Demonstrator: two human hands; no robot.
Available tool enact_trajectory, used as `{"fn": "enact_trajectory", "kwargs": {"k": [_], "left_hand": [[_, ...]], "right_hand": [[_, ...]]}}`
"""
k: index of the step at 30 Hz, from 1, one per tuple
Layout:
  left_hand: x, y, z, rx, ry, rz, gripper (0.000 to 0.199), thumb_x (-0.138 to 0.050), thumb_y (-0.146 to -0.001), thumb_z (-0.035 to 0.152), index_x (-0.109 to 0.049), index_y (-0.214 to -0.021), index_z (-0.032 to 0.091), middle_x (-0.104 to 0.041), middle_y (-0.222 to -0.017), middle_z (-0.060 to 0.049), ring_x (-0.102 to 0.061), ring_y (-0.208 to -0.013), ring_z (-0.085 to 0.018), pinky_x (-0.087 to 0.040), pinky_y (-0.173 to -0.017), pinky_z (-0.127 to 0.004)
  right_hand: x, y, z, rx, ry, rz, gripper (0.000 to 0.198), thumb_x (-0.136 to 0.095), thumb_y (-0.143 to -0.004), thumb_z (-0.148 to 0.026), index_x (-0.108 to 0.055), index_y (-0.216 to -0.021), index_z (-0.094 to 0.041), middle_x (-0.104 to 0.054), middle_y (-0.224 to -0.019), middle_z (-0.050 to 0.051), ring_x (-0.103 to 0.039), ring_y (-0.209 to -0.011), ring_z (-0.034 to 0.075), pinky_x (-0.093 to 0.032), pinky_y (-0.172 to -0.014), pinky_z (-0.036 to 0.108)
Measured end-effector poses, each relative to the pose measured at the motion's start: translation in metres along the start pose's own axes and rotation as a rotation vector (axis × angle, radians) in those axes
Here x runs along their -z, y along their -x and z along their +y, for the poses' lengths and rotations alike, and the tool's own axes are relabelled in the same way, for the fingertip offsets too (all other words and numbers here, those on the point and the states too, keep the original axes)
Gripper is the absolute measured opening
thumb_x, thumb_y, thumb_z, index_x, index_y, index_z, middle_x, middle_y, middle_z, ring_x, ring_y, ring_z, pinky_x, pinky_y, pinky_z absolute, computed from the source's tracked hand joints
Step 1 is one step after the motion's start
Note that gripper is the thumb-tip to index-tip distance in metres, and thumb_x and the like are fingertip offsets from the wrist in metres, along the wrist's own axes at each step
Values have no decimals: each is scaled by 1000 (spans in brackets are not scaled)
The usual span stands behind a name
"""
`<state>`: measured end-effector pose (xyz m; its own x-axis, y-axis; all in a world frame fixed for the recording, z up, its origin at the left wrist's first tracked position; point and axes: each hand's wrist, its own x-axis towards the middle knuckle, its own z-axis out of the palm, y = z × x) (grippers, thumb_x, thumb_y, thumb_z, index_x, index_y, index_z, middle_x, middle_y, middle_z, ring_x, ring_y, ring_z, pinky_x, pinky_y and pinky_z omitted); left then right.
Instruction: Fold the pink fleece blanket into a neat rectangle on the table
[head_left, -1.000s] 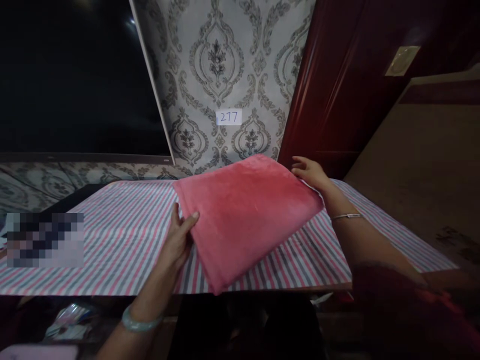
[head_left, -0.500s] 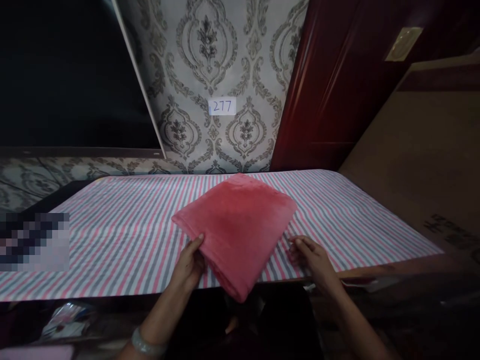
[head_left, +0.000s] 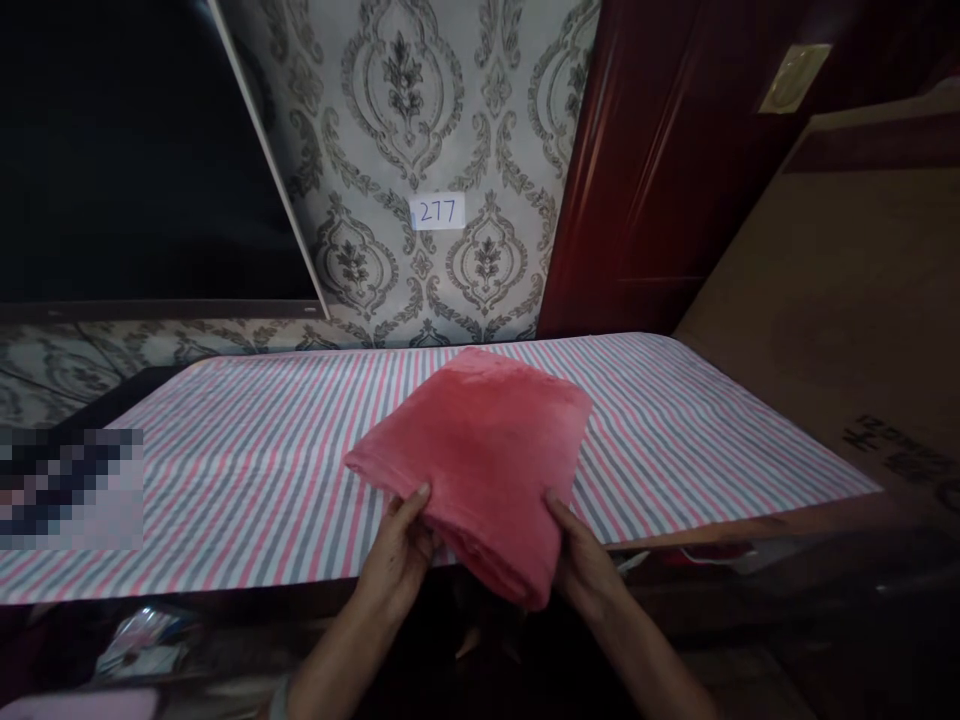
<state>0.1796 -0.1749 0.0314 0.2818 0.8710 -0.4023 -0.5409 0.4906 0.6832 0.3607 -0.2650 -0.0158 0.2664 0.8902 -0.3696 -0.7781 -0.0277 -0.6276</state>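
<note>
A folded coral-pink plush blanket point(head_left: 487, 440) lies turned cornerwise on the striped cloth point(head_left: 270, 480), its near corner hanging past the table's front edge. My left hand point(head_left: 403, 550) grips its near left side, thumb on top and fingers underneath. On the near right side, my right hand point(head_left: 585, 560) holds it the same way, with the fingers hidden below. Layered folds show along the near left edge between the hands.
A large cardboard box point(head_left: 840, 300) stands at the right. Behind the table are patterned wallpaper with a paper marked 277 point(head_left: 438, 211), a dark screen point(head_left: 142, 160) and a dark red door point(head_left: 637, 170). A plastic-wrapped item point(head_left: 142, 640) sits below the front edge.
My right hand has moved left from beside the blanket and taken hold of its right side. My left hand has shifted nearer the front corner, and the blanket has turned slightly.
</note>
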Motion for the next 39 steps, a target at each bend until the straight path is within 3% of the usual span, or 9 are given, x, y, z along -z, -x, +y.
{"fn": "enact_trajectory", "kwargs": {"k": [8,13,16,19,22,27,30,33,39], "left_hand": [[32,-16,29,53,78,84,5,-58,-86,21,-60,-89,18,-69,-81,-7,-69,-68,-19,-61,-65,-32],[48,-39,60,-37,72,99,11,-52,-89,25,-59,-85,18,-67,-78,-7,-68,-68,-21,-59,-64,-35],[55,-58,82,2,-65,68,16,-52,-90,26,-63,-84,15,-68,-72,-9,-68,-65,-21,-59,-64,-35],[58,-81,106,29,-236,-2,20,-55,-89,25,-68,-92,11,-73,-78,-11,-70,-67,-21,-58,-66,-32],[51,-108,127,116,-446,-85,21,-63,-85,29,-70,-96,12,-76,-83,-12,-72,-70,-23,-57,-65,-31],[18,-150,141,241,-667,-274,33,-77,-75,34,-70,-101,14,-77,-80,-12,-73,-73,-27,-56,-71,-36],[-5,-166,137,248,-740,-307,36,-80,-71,35,-73,-100,14,-78,-83,-13,-73,-74,-27,-56,-73,-36],[-19,-173,126,207,-783,-307,39,-85,-66,36,-75,-97,14,-78,-90,-15,-73,-76,-29,-56,-75,-37],[-30,-160,117,-26,-792,-273,47,-90,-56,28,-74,-99,17,-78,-90,-13,-73,-77,-29,-58,-74,-39]], "right_hand": [[2,-2,2,25,15,31,49,-86,-67,-36,-69,-110,-19,-74,-116,10,-67,-113,32,-52,-103,47],[4,0,-3,39,19,29,51,-86,-67,-33,-68,-113,-23,-74,-116,7,-66,-115,30,-53,-102,45],[12,-4,-13,79,76,-3,51,-84,-68,-36,-66,-115,-26,-75,-113,4,-67,-110,29,-55,-93,42],[25,-14,-30,80,166,-37,40,-78,-74,-43,-65,-108,-27,-77,-99,3,-71,-88,26,-56,-75,38],[34,-29,-49,71,202,-1,28,-75,-77,-45,-65,-94,-25,-75,-83,3,-69,-72,21,-54,-69,33],[33,-56,-75,107,239,59,19,-71,-79,-40,-64,-82,-24,-75,-80,4,-70,-76,21,-55,-74,34],[24,-72,-79,195,238,47,21,-72,-76,-39,-67,-89,-24,-77,-87,5,-72,-86,25,-57,-82,38],[13,-82,-77,278,199,24,33,-76,-71,-38,-69,-98,-21,-78,-98,7,-71,-99,28,-57,-89,40],[-5,-86,-87,407,247,80,47,-84,-59,-26,-67,-102,-21,-77,-95,6,-72,-89,27,-59,-84,40]]}}
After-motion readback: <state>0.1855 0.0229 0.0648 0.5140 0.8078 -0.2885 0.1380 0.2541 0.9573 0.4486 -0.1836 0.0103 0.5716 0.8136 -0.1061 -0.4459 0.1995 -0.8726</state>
